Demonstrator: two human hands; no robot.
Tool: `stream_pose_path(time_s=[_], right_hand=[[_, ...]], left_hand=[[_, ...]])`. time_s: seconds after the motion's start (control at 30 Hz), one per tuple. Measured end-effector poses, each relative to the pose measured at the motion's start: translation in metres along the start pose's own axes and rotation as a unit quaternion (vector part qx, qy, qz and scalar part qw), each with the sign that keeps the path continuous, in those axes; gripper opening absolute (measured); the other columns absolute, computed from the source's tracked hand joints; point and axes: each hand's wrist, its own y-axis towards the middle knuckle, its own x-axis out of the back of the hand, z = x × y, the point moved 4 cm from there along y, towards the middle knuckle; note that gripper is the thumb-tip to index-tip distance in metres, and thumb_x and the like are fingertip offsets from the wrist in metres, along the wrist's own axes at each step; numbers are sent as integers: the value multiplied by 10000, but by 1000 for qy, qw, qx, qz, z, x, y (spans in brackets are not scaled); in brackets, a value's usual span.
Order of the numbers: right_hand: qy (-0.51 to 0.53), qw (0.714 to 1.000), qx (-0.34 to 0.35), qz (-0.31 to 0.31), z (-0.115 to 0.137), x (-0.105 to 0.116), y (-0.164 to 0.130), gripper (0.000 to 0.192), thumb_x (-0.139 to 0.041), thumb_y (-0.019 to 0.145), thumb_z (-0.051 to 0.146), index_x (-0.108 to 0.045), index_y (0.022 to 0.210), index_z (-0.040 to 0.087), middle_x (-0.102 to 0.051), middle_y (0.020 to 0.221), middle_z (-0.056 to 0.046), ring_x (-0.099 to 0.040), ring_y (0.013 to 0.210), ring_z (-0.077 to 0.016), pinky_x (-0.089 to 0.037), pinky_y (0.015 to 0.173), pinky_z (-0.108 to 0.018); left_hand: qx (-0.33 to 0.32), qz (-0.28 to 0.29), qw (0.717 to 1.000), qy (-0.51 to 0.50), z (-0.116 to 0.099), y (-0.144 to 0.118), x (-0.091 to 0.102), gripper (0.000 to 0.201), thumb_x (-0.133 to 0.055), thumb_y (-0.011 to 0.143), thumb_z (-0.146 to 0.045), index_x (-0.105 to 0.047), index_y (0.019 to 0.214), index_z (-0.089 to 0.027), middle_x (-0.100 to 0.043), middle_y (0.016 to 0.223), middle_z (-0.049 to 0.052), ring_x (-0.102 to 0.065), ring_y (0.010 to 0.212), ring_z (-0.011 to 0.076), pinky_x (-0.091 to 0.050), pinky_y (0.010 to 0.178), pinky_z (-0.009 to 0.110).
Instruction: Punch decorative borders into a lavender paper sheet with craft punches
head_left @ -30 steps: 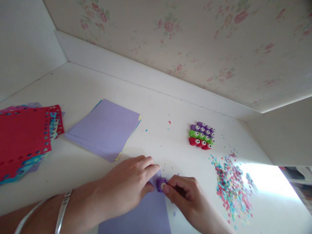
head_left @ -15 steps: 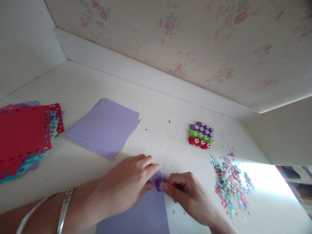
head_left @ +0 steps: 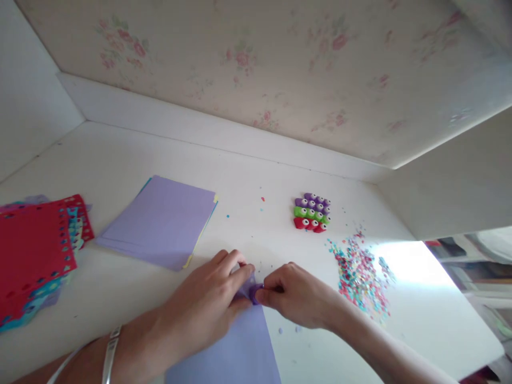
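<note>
White desk [head_left: 120, 154], flowered wallpaper behind. Both hands pinched on small purple punch [head_left: 254, 292] at lilac sheet [head_left: 236, 352] corner: left hand [head_left: 204, 309], right hand [head_left: 298, 298]. Probably light, rigid; flimsy paper

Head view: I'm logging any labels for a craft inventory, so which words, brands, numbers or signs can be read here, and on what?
None can be read.
The small punches show white buttons with dark marks, too small to read.
The purple punch between the left hand and right hand shows no lettering.
The paper stack is plain.
</note>
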Motion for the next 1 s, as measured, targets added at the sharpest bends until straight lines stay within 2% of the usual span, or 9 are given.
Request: stream_pose_path(time_s=[0.13,0.2,0.27,0.37,0.5,0.67,0.83,0.9,1.0], right_hand=[[-16,1000,2,-22,0,3,-1,236,-574,772,272,-545,552,193,-352,483,53,-328,489,-89,-248,430,-225],[-29,999,-2,-24,0,5,-1,188,-594,759,286,-617,594,200,-385,498,48,-353,499,-94,-270,439,-219],[-36,999,-17,-5,-1,5,0,185,-607,763,325,-681,647,202,-405,501,42,-375,492,-101,-294,439,-219],[-37,999,-34,19,-2,5,0,229,-612,773,379,-742,714,201,-443,507,32,-402,488,-112,-320,439,-227],[-27,999,-29,21,-3,6,0,246,-637,760,436,-737,728,213,-447,525,40,-415,516,-113,-319,452,-228],[-3,1000,-15,18,-5,5,0,241,-657,754,404,-640,636,194,-445,517,52,-416,507,-100,-304,448,-221],[12,1000,3,23,-8,8,-6,309,-615,806,441,-631,632,187,-536,530,34,-476,510,-101,-340,477,-215],[-23,999,19,-20,-12,14,-11,385,-616,809,537,-653,647,190,-557,538,22,-485,521,-111,-327,483,-227],[-88,992,43,-85,-16,26,-23,392,-631,804,580,-700,707,206,-643,616,-2,-540,575,-132,-334,516,-243]], left_hand=[[-26,-32,999,-5,-13,7,2,208,-641,933,-358,-680,1108,-254,-616,1100,37,-541,1048,240,-471,922,401],[-35,-32,999,1,-16,11,-3,123,-627,949,-323,-729,993,-271,-640,999,14,-548,982,221,-475,871,374],[-40,-28,999,15,-15,14,-9,137,-635,944,-295,-753,878,-272,-649,923,3,-546,935,214,-474,826,354],[-44,-27,998,26,-12,14,-14,148,-642,939,-287,-762,854,-279,-649,898,1,-540,904,210,-470,801,342],[-48,-29,998,34,-9,13,-13,122,-655,930,-258,-765,887,-291,-642,895,-3,-543,894,204,-471,789,335],[-62,-50,994,71,-18,11,-9,125,-636,942,-244,-754,947,-284,-646,930,6,-564,921,210,-482,803,356],[-59,-96,982,153,-26,-13,-10,148,-594,956,-216,-724,1019,-246,-678,993,27,-617,935,233,-501,857,429],[-58,-121,972,195,-25,-31,-14,206,-562,963,-227,-693,1122,-229,-697,1050,45,-644,954,250,-513,860,450],[-76,-146,950,265,-20,-59,-23,255,-475,982,-235,-691,1116,-217,-715,1120,63,-665,1021,275,-524,874,463]])
